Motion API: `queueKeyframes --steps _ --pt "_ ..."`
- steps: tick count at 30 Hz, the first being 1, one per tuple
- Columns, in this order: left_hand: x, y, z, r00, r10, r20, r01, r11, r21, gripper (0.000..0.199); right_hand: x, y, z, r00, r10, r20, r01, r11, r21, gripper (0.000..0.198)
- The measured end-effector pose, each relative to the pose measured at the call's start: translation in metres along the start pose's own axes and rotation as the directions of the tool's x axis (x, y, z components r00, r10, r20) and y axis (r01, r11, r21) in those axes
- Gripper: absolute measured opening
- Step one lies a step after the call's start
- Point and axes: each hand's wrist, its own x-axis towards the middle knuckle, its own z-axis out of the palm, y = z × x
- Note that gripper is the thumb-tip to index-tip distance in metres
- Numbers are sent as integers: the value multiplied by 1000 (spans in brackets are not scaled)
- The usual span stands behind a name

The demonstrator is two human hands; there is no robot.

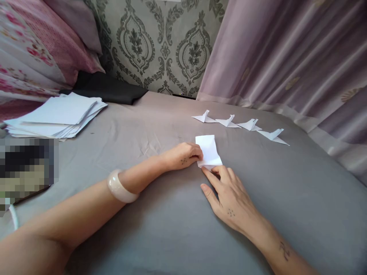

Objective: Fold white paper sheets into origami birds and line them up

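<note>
A small white sheet of paper [208, 148] lies on the grey cloth surface, its near edge folded in a narrow strip. My left hand [183, 156], wearing a pale bangle on the wrist, has its fingers curled closed at the paper's left edge. At the near edge, my right hand [229, 193] rests with its index finger touching the fold and its thumb spread apart. The tips of its other fingers are partly hidden near the paper's lower right corner. Beyond, several folded white paper birds [228, 121] stand in a slanting row.
To the left sits a loose stack of white paper [57, 116], with a black cloth-like item [106, 88] behind it. A blurred-out rectangular object [27, 168] lies at the left edge. A pinkish curtain [275, 57] hangs along the right, and patterned wallpaper [163, 42] covers the back.
</note>
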Motion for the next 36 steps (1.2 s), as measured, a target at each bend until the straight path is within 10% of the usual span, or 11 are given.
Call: queueKeyframes --steps 15,25,36 --pt "-40 30 13 997 53 56 -71 909 410 39 -4 18 -4 999 27 -39 -13 944 329 31" --pt "-36 30 13 995 40 92 -69 936 345 39 12 35 -1 902 419 98 -343 562 753 25" --pt "-37 32 11 995 40 87 -69 932 357 36 21 38 -2 888 452 78 -364 592 719 26"
